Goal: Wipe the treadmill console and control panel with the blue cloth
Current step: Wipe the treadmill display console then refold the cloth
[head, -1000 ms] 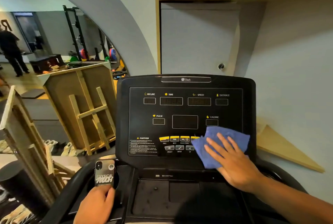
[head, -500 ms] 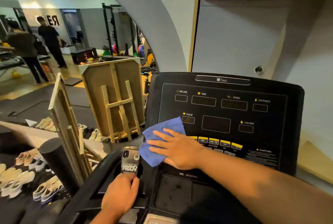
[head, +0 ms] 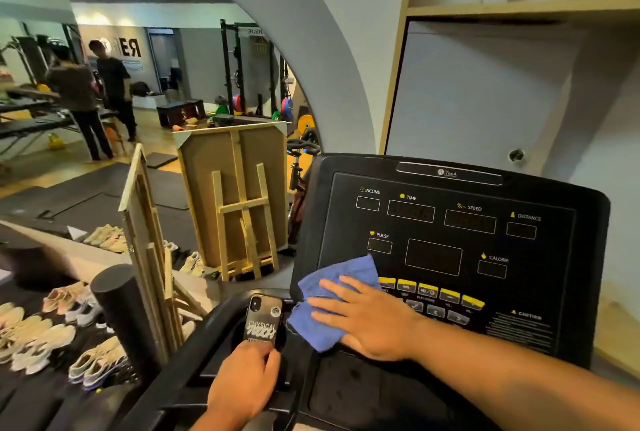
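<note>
- Treadmill console (head: 450,243): black panel, small logo strip along the top edge, its text too small to read.
- Printed labels above the dark readouts: INCLINE, TIME, SPEED, DISTANCE; lower row PULSE and CALORIE. CAUTION heads a block of fine print at lower right, not legible.
- Yellow buttons (head: 427,290) run in a row beneath the centre display; captions under them are blurred.
- Blue cloth (head: 332,306) lies at the panel's lower left corner, its bottom edge hanging over the console rim.
- Right hand (head: 367,318): fingers spread and straight, palm pressing the cloth flat against the panel.
- Left hand (head: 242,378): fingers curled round the bottom of a phone (head: 263,321) standing in the left cup holder; case reads PHYSICAL, with a scripted word below I cannot make out.
- Mirror at left shows reversed lettering on a far wall, partly hidden by two people.
- Against half a second ago: cloth and right hand sit slightly lower and nearer the yellow buttons, same corner. Left hand's hold on the phone unchanged.
</note>
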`<action>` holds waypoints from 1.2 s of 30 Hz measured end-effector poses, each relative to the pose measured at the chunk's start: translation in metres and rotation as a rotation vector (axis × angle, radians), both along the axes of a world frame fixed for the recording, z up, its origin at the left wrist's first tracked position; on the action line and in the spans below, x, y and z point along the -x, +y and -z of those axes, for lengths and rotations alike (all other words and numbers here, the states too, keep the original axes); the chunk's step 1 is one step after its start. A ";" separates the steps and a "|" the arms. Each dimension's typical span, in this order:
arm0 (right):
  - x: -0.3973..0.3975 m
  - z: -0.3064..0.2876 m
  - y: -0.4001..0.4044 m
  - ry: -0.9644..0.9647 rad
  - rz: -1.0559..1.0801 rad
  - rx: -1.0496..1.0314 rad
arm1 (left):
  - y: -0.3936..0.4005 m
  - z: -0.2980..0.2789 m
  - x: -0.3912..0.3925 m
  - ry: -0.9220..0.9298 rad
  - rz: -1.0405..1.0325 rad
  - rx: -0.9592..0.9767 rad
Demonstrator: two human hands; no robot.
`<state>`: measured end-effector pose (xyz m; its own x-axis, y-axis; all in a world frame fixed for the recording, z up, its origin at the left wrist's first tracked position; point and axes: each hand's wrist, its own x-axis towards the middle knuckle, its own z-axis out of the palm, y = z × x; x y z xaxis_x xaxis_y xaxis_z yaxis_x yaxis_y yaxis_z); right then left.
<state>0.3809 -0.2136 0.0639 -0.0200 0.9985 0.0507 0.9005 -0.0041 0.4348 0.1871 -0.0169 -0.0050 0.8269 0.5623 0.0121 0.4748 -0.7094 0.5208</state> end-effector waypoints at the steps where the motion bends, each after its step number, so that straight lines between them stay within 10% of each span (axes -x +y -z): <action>1: -0.005 -0.008 0.002 -0.012 -0.007 0.013 | -0.001 -0.001 0.001 0.003 -0.009 0.007; 9: -0.060 -0.122 0.031 0.019 0.456 -0.502 | -0.002 -0.003 0.000 -0.018 -0.010 -0.002; 18: -0.014 -0.005 -0.064 -0.098 0.073 0.008 | -0.003 -0.005 0.002 -0.029 -0.002 0.010; 27: -0.063 -0.103 -0.051 -0.038 0.575 -0.489 | -0.003 -0.005 0.002 -0.029 0.003 -0.005; 36: -0.038 -0.018 -0.119 -0.120 0.134 0.020 | -0.005 -0.008 0.003 -0.028 0.022 -0.021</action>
<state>0.4187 -0.3325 0.0820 0.1087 0.9934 0.0358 0.8342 -0.1108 0.5402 0.1846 -0.0219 0.0026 0.8380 0.5436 0.0472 0.4446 -0.7305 0.5184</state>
